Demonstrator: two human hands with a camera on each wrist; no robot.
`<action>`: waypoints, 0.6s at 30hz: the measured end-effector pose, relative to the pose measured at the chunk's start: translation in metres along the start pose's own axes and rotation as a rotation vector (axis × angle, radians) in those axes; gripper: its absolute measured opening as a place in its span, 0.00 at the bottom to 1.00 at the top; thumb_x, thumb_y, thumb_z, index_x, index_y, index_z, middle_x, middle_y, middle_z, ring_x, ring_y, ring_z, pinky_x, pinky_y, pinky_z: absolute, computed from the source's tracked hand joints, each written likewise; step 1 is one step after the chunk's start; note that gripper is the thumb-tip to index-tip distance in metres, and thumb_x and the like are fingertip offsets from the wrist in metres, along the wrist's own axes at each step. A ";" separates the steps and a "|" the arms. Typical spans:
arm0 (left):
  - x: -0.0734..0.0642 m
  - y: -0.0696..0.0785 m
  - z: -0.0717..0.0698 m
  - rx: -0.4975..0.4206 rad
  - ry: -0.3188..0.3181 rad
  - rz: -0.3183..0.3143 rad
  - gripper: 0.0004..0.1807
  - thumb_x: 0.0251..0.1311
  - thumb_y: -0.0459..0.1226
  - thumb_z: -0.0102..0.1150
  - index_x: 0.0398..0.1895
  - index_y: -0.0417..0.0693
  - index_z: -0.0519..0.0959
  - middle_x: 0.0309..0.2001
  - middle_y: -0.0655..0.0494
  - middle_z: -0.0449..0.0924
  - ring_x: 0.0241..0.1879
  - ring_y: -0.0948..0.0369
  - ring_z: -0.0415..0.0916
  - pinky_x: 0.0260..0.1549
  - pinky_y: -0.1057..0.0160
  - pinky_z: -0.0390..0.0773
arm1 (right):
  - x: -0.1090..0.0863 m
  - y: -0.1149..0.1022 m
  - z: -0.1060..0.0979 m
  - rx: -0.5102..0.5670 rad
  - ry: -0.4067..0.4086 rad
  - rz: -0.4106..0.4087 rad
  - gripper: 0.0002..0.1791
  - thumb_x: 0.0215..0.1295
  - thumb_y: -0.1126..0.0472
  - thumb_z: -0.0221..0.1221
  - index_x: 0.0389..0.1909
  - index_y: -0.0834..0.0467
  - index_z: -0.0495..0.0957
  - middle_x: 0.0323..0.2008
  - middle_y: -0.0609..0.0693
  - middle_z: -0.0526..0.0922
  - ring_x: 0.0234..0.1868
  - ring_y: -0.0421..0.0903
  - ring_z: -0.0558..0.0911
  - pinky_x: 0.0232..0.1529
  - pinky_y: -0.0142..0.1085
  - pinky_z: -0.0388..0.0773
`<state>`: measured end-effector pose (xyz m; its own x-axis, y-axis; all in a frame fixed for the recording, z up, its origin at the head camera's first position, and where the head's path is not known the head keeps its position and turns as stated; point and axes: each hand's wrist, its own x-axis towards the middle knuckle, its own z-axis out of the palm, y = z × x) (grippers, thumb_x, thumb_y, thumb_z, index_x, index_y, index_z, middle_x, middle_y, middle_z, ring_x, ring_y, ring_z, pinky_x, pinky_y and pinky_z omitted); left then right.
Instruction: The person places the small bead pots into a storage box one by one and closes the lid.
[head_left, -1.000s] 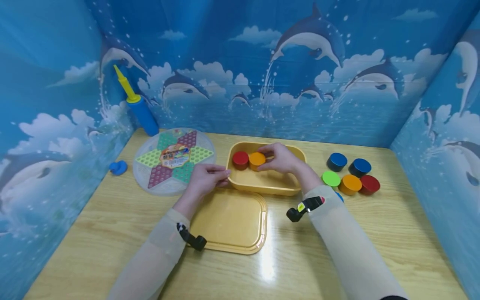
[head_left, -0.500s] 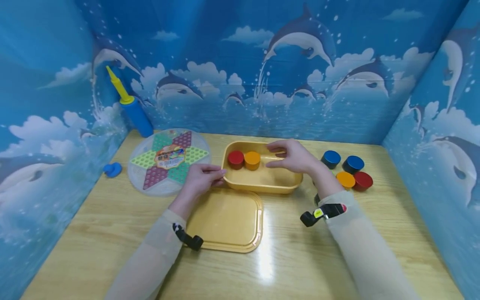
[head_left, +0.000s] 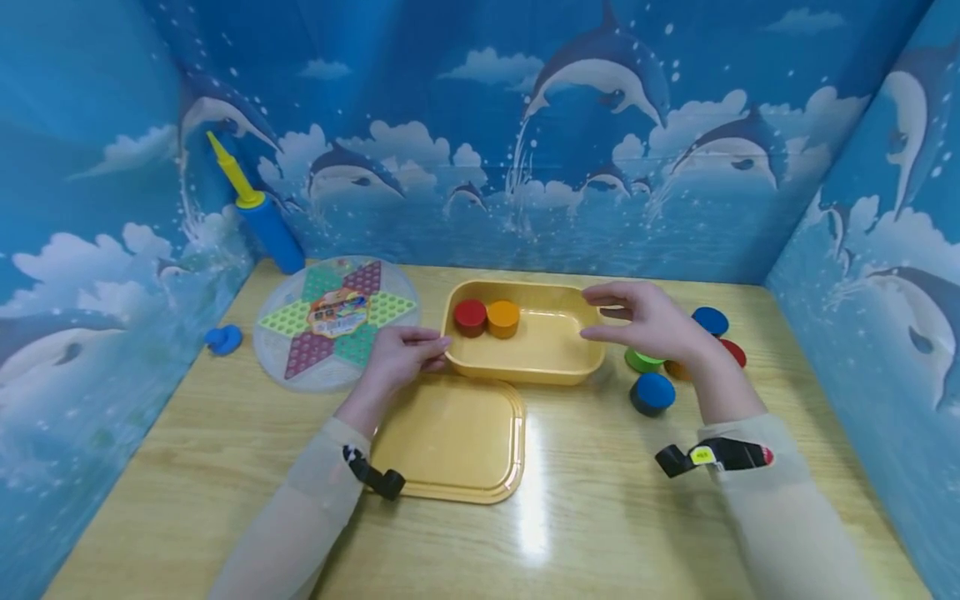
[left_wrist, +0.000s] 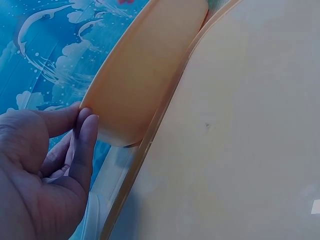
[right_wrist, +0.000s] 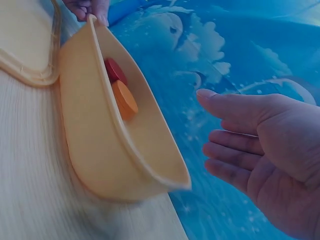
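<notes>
A yellow plastic box [head_left: 555, 346] stands on the table with a red round block [head_left: 471, 317] and an orange round block [head_left: 503, 319] side by side at its left end. My left hand [head_left: 402, 358] pinches the box's left rim between thumb and fingers, as the left wrist view shows too. Over the box's right end is my right hand [head_left: 645, 321], its fingers spread and holding nothing. Beneath and beside that hand lie a blue round block [head_left: 652, 393], a green one [head_left: 642, 360], another blue one [head_left: 709, 320] and others partly hidden by the wrist.
A yellow lid [head_left: 450, 437] lies flat in front of the box. To the left are a round star-patterned game board [head_left: 337, 321], a blue pump [head_left: 272, 233] with a yellow nozzle leaning on the wall, and a small blue object [head_left: 223, 339]. Dolphin-printed cloth walls the table.
My right hand has let go of the orange block inside the box and moved right to the box's right end. The left hand keeps its hold on the rim. The head view shifted slightly.
</notes>
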<state>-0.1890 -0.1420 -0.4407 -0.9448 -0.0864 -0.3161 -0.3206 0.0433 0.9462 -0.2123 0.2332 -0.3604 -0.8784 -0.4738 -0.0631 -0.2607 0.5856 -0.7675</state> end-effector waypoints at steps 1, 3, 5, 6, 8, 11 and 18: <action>0.000 0.000 0.000 -0.001 0.000 0.000 0.17 0.65 0.29 0.73 0.54 0.27 0.84 0.46 0.35 0.86 0.29 0.60 0.88 0.37 0.63 0.92 | -0.004 0.002 -0.002 -0.003 0.010 0.007 0.38 0.71 0.51 0.72 0.75 0.62 0.71 0.72 0.61 0.73 0.72 0.62 0.72 0.72 0.57 0.73; 0.000 0.000 0.000 -0.003 -0.001 0.000 0.17 0.65 0.29 0.73 0.54 0.27 0.83 0.47 0.35 0.86 0.29 0.60 0.88 0.37 0.63 0.92 | -0.013 0.007 -0.006 -0.014 0.030 0.019 0.38 0.71 0.51 0.72 0.75 0.62 0.71 0.72 0.61 0.73 0.72 0.61 0.73 0.72 0.55 0.75; 0.000 0.000 0.000 -0.002 -0.004 -0.001 0.17 0.65 0.29 0.73 0.54 0.27 0.83 0.47 0.35 0.86 0.30 0.60 0.88 0.38 0.63 0.92 | -0.022 0.012 -0.011 -0.024 0.055 0.032 0.37 0.70 0.50 0.72 0.74 0.61 0.72 0.71 0.61 0.74 0.71 0.61 0.74 0.70 0.55 0.76; 0.000 0.000 0.000 -0.002 -0.004 -0.001 0.17 0.65 0.29 0.73 0.54 0.27 0.83 0.47 0.35 0.86 0.30 0.60 0.88 0.38 0.62 0.92 | -0.027 0.014 -0.013 -0.031 0.068 0.037 0.37 0.70 0.50 0.72 0.74 0.60 0.72 0.71 0.60 0.75 0.71 0.62 0.74 0.70 0.54 0.77; 0.000 0.000 0.001 0.003 -0.001 -0.003 0.17 0.65 0.29 0.73 0.54 0.28 0.84 0.47 0.36 0.86 0.30 0.60 0.88 0.38 0.62 0.92 | -0.035 0.018 -0.016 -0.045 0.078 0.035 0.37 0.70 0.50 0.72 0.73 0.62 0.73 0.70 0.63 0.76 0.70 0.64 0.75 0.69 0.54 0.77; 0.001 0.000 0.000 0.008 0.001 -0.007 0.17 0.65 0.29 0.73 0.54 0.28 0.84 0.46 0.36 0.86 0.30 0.59 0.88 0.38 0.62 0.92 | -0.046 0.025 -0.019 -0.061 0.091 0.029 0.36 0.70 0.51 0.72 0.72 0.64 0.73 0.68 0.63 0.77 0.68 0.64 0.77 0.67 0.53 0.78; 0.003 -0.001 -0.001 0.003 0.001 -0.018 0.17 0.65 0.29 0.74 0.53 0.29 0.84 0.45 0.37 0.87 0.30 0.58 0.88 0.38 0.61 0.92 | -0.067 0.040 -0.019 -0.108 0.071 0.005 0.33 0.69 0.54 0.73 0.68 0.67 0.76 0.64 0.64 0.80 0.65 0.63 0.80 0.64 0.51 0.80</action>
<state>-0.1919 -0.1429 -0.4426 -0.9387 -0.0879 -0.3334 -0.3380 0.0442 0.9401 -0.1715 0.3007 -0.3747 -0.9050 -0.4249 -0.0183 -0.2944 0.6570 -0.6941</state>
